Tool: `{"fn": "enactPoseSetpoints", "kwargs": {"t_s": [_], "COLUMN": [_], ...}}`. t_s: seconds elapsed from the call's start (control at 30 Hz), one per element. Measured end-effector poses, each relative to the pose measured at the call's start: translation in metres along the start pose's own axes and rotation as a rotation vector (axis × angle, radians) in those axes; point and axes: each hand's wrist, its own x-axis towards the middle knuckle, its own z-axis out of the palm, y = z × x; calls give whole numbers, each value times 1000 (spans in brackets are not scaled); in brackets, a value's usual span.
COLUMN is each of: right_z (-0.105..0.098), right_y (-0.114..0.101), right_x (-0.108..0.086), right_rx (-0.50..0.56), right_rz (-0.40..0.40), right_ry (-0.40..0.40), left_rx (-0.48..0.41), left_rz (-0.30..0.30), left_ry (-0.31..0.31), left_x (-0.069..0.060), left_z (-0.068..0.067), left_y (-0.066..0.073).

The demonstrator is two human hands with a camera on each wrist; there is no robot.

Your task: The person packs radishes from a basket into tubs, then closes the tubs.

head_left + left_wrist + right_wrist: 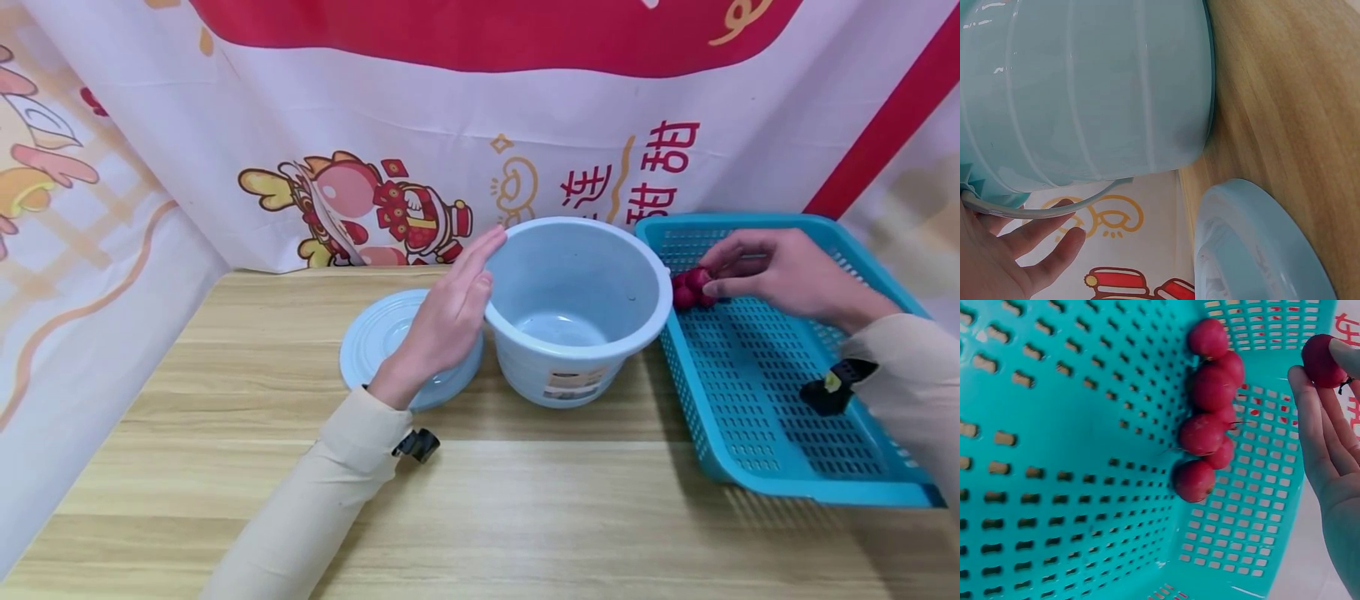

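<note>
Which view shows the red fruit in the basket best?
Right wrist: the red fruit in the basket is close up, no hand covering it. Head shows it small, partly behind the right hand; left wrist shows none.

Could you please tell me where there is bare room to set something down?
The table is bare left of the lid, and in front of the bucket, between the left sleeve and the basket. It is crowded where lid, bucket and basket stand close together, and inside the basket where red fruits cluster.
</note>
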Motion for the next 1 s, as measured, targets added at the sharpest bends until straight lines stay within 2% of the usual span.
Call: {"fn": "enactPoseSetpoints", "kwargs": {"t_s": [0.17, 0.77, 1.0], "right_z": [-5, -10, -8], "right_y": [-7, -39, -53], "right_x": [-3, -10, -10], "right_rx": [42, 141, 165], "right_rz": [-21, -181, -190], "right_ry": [66, 166, 204], "left_rx": [-4, 13, 15], "left_rz": [-1, -1, 1], "left_ry": [3, -1, 1], "left_x": [0, 0, 0], "left_z": [0, 0, -1], "left_y": [0, 0, 2]}}
